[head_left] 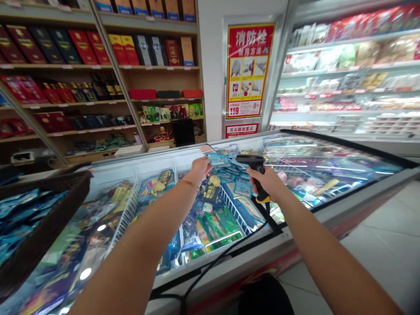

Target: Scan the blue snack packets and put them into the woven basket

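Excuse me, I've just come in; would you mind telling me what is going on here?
A person is leaning both arms over a chest freezer. The right hand holds a black scanner above a pile of blue packets. The left hand is at the edge of that pile; whether it grips a packet is hard to tell. At the left, a dark basket holds more blue packets.

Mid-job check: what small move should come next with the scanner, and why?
I'd probably turn the scanner slightly toward a packet at the left edge of the blue packets, beside the left hand. The right hand grips the scanner with its nose facing that way, and the left hand is at the packets, though whether it grips one is unclear.
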`<state>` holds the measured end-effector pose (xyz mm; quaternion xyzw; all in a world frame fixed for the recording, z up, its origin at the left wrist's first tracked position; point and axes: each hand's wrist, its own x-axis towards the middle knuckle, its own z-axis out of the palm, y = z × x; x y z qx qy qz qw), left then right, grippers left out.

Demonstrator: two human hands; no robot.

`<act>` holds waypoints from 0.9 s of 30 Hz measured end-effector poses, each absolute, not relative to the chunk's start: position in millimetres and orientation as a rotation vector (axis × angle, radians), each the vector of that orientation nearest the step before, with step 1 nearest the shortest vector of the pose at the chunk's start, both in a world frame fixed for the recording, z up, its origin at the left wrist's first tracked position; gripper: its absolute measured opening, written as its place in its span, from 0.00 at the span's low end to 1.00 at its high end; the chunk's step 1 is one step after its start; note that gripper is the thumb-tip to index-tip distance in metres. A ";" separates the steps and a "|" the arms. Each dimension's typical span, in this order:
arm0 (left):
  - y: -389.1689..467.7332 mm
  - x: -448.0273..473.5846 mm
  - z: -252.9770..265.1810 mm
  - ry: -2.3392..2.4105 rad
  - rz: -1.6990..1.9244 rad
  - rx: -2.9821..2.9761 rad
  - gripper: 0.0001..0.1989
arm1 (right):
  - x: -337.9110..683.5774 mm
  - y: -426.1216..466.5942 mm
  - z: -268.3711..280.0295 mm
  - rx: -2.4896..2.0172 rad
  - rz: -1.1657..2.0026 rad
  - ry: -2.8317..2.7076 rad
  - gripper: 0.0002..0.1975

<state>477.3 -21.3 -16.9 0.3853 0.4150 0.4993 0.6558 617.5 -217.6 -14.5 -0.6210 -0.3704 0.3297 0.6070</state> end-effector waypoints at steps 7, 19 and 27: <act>-28.7 534.3 -15.7 0.976 1.072 0.953 0.12 | 633.3 -225.7 -17.3 -1.455 0.751 -0.831 0.13; -17.0 403.2 -23.6 1.102 1.190 1.242 0.11 | 560.8 -192.1 -9.5 -1.403 0.800 -1.031 0.16; 19.5 208.2 -9.3 1.462 1.504 1.443 0.08 | 465.1 -143.1 -11.6 -1.276 0.859 -1.188 0.14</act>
